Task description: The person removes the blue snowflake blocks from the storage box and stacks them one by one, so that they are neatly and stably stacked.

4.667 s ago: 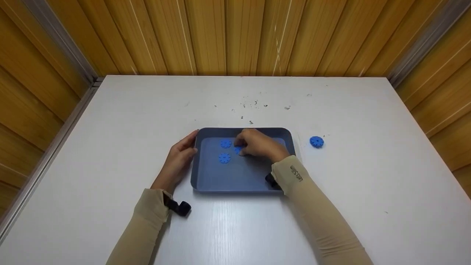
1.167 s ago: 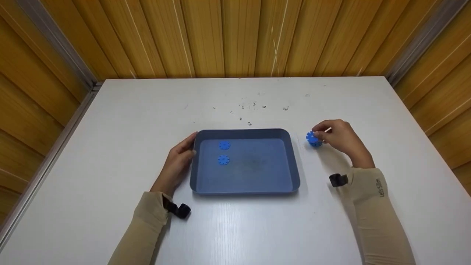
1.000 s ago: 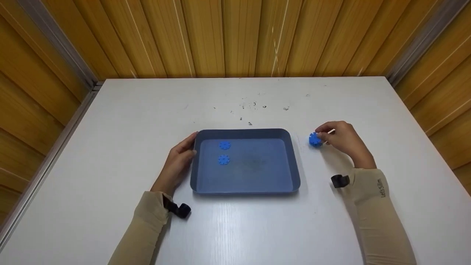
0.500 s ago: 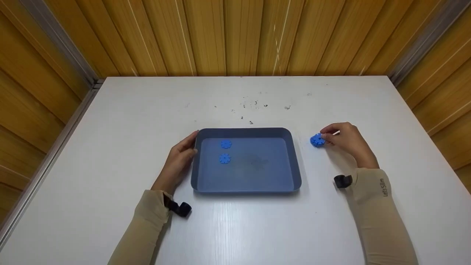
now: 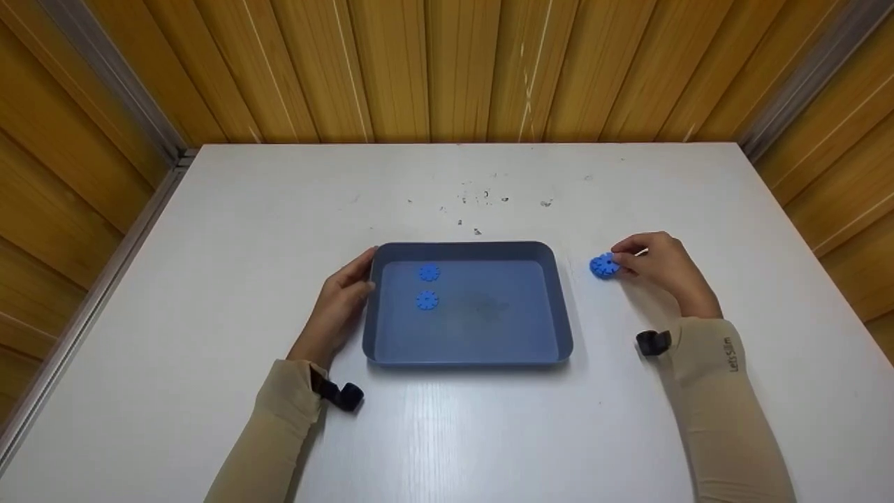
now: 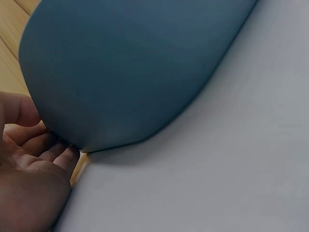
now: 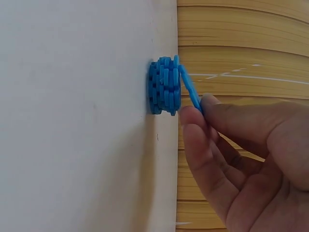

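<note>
My right hand (image 5: 660, 269) pinches a blue notched disc (image 7: 190, 89) between thumb and fingertips. That disc is tilted, its far edge against the top of a stack of similar blue discs (image 7: 164, 87) standing on the table right of the tray; in the head view it partly covers the stack (image 5: 598, 270). My left hand (image 5: 339, 304) holds the left side of a blue-grey tray (image 5: 468, 365), and in the left wrist view its curled fingers (image 6: 65, 157) touch the tray's edge. Two blue discs lie flat inside the tray, a rear disc (image 5: 429, 272) and a front disc (image 5: 427, 300).
The white table (image 5: 209, 279) has small dark marks (image 5: 482, 199) behind the tray. Wood-patterned panels (image 5: 461, 70) rise at the back and both sides. A black wrist camera (image 5: 346, 397) sits below the left hand and another black camera (image 5: 651, 342) below the right.
My right hand took a disc from the tray and carried it right to the stack. Over the last second the disc shifted slightly right and tilted on top. My left hand stayed at the tray.
</note>
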Demonstrator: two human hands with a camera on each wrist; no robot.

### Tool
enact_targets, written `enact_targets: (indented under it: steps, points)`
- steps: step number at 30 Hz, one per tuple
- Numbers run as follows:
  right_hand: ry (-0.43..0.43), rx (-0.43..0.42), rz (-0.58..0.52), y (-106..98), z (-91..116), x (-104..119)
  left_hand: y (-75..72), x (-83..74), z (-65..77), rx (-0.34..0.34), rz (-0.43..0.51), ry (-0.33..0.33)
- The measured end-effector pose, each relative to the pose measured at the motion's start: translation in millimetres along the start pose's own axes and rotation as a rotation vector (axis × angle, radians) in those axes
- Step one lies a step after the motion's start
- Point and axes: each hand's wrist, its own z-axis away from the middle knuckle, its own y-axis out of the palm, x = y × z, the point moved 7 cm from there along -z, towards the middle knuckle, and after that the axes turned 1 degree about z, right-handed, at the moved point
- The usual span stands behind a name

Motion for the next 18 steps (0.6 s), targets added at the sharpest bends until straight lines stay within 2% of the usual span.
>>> enact_targets:
  steps: [10,18]
  points:
    - [0.010,0.013,-0.001,-3,2,5,-0.2,-1.0,-0.9,-0.002,-0.030,-0.009]
    - [-0.057,0.003,0.003,-7,4,41,-2.3,1.6,-1.9,-0.004,-0.040,-0.021]
